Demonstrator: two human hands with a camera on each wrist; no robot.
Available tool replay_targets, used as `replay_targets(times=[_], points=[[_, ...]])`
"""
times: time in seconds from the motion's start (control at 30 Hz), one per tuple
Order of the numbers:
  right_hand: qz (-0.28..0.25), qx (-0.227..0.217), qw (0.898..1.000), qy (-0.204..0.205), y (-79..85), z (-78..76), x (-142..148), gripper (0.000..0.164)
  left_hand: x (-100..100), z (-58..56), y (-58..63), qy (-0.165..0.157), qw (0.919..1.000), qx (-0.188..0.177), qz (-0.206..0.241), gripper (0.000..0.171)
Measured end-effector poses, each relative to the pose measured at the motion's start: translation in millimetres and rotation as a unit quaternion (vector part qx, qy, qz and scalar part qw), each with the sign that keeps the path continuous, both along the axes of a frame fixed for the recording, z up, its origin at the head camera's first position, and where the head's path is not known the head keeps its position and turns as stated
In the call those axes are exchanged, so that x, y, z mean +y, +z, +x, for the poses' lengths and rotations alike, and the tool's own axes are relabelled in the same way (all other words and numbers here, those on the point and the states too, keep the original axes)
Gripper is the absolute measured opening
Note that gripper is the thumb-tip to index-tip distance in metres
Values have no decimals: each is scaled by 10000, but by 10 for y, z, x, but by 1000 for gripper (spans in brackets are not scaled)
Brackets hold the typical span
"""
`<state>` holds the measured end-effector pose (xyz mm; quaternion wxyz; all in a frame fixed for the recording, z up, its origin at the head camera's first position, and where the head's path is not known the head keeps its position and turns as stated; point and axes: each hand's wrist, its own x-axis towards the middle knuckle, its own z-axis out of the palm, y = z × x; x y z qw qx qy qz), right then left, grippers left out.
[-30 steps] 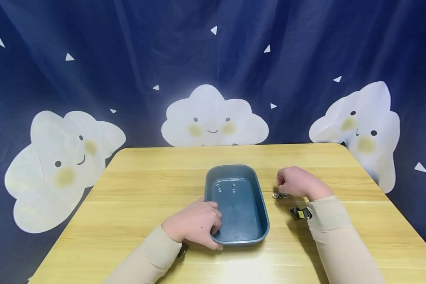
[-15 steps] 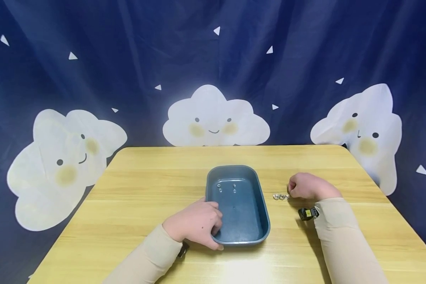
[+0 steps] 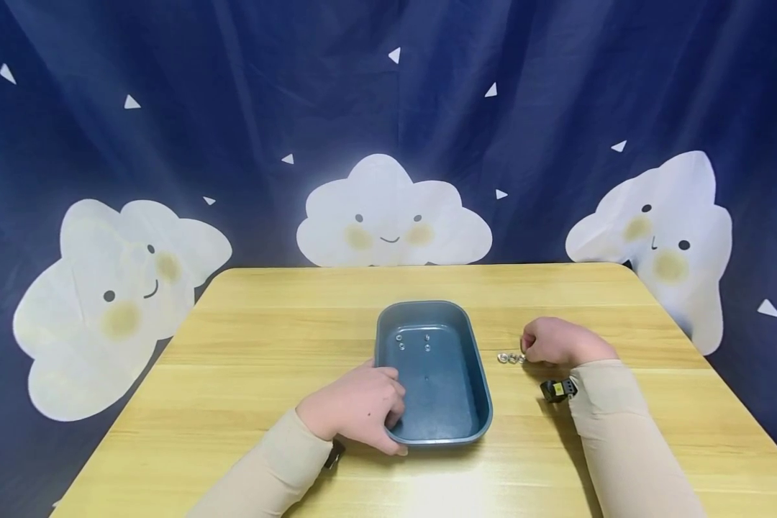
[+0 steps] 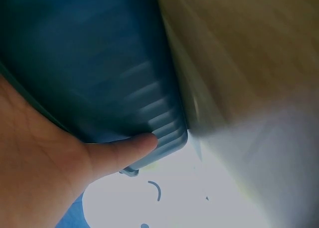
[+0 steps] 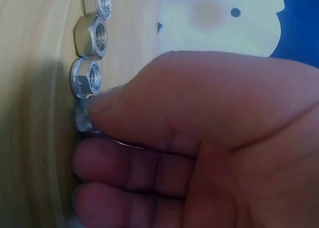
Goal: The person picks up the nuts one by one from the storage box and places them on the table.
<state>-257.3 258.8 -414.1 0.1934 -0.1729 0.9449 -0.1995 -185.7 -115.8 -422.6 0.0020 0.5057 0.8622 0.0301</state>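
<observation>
A dark blue-grey plastic tray [image 3: 440, 396] sits mid-table, and my left hand [image 3: 356, 409] grips its near left side. Those fingers curl over the rim; in the left wrist view the thumb [image 4: 124, 150] lies along the ribbed outer wall. Several small metal nuts [image 3: 427, 347] lie inside toward the tray's far end. Right of the tray, more nuts [image 3: 503, 357] lie in a row on the wood. My right hand [image 3: 563, 342] is at the row's right end. Close up, its thumb presses the end nut [image 5: 83, 120], beside a flange nut [image 5: 84, 78]; the index finger is mostly hidden.
The light wooden table [image 3: 265, 309] extends around the tray. Behind it hangs a dark blue curtain [image 3: 246, 129] with white clouds and triangles. A black wrist camera [image 3: 557, 390] is strapped under the right wrist.
My right hand moved right from above the nut row, uncovering its right end, then came slightly back left. The left hand and tray stay in place.
</observation>
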Motion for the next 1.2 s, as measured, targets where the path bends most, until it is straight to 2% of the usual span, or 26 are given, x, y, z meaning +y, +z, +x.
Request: replay_targets(times=[0.27, 0.53, 0.9, 1.2], points=[[54, 107, 9999, 5, 42, 36, 23, 8, 17, 4, 8, 8, 10000, -8, -30, 49], [-24, 766, 9970, -80, 175, 54, -63, 6, 27, 5, 22, -36, 10000, -45, 27, 48], [50, 1273, 9918, 116, 412, 143, -305, 4, 16, -11, -11, -46, 10000, -29, 62, 49], [-58, 1678, 9852, 340, 486, 182, -564, 5, 5, -26, -38, -108, 9999, 66, 93, 50]])
